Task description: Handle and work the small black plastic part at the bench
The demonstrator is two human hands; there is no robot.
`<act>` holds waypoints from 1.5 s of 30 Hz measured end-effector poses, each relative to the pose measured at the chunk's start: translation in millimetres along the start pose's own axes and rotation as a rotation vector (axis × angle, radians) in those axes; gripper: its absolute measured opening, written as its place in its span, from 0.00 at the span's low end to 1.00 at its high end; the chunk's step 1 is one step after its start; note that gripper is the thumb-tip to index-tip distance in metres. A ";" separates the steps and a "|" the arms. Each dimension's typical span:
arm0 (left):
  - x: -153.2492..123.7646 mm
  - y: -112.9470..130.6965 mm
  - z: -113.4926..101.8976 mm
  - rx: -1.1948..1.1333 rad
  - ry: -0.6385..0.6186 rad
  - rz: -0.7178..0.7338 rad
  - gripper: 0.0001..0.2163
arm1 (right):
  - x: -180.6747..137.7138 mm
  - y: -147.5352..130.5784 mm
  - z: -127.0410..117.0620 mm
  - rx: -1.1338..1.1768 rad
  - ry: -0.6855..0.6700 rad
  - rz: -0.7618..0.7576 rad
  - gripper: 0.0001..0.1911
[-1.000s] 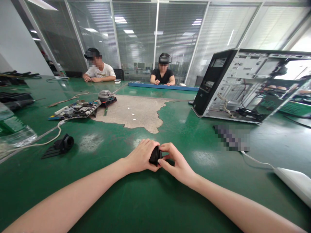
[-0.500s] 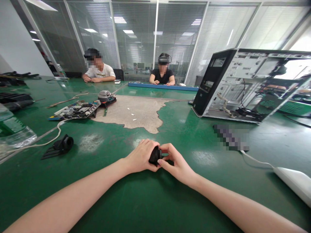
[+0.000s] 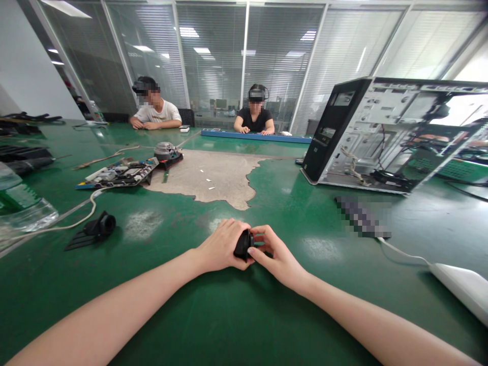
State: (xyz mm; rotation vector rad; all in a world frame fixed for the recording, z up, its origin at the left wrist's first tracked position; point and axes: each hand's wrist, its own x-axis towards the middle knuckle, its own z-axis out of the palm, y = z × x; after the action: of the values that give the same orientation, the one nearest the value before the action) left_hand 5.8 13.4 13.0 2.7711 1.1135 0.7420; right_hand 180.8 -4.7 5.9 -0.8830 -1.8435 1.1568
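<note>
Both my hands meet low over the green table point(image 3: 213, 315) near its front middle. My left hand point(image 3: 220, 246) is closed round a small black plastic part point(image 3: 243, 243), with its fingers curled over the top. From the other side my right hand point(image 3: 275, 254) pinches the same part with thumb and fingertips. Most of the part is hidden between my fingers.
An open computer case point(image 3: 385, 134) stands at the right. A motherboard point(image 3: 120, 172) and a fan point(image 3: 166, 151) lie at the far left, a black part with a white cable point(image 3: 99, 224) nearer. A white device point(image 3: 463, 287) lies at the right edge. Two people sit at the table's far side.
My hands and the black part have barely shifted; the right fingers have closed slightly more over the part.
</note>
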 end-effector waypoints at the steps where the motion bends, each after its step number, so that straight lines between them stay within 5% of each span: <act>1: 0.1 0.1 -0.1 0.002 0.000 -0.001 0.22 | -0.1 -0.3 -0.2 0.001 -0.004 -0.016 0.13; 6: -0.2 0.9 -0.2 0.009 0.014 0.002 0.21 | -0.6 0.4 -0.6 -0.019 0.021 -0.122 0.11; 17: -0.5 0.3 -0.1 -0.009 0.004 -0.006 0.22 | -0.5 1.1 -0.2 -0.009 0.004 0.004 0.14; 24: -1.2 0.2 -0.4 0.010 0.009 0.002 0.23 | -1.1 -1.3 0.2 -0.037 0.013 -0.124 0.13; 34: 0.5 0.9 -0.2 -0.004 0.010 -0.004 0.21 | 0.0 2.2 -0.1 -0.050 0.031 -0.035 0.13; 45: -0.9 -0.9 0.4 -0.008 0.015 0.003 0.22 | -0.6 -1.0 1.0 -0.072 0.039 -0.157 0.11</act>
State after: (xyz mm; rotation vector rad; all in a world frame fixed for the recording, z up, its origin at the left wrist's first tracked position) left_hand 4.8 13.5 12.1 2.7659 1.1073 0.7675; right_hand 180.0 -5.9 6.4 -0.7801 -1.8965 0.9749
